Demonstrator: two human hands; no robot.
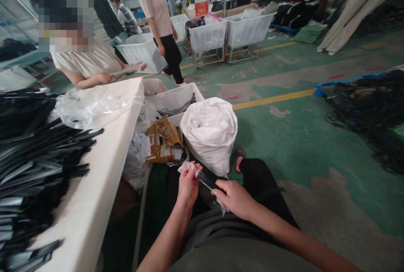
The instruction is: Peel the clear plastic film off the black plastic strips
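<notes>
Black strip (pixel 207 180) slants far-left to near-right before us: our left hand (pixel 189 180) pinches what seems translucent wrapping (pixel 183 166) at its farther end; our right hand (pixel 234 197) grips it nearer us.

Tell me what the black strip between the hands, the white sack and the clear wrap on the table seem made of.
Black strip: perhaps fabric or plastic, mostly matte; too small to settle. White sack: probably woven plastic, dull, judging by its stiff, crumpled folds. Clear wrap: likely plastic film, glossy, being see-through with bright highlights.
</notes>
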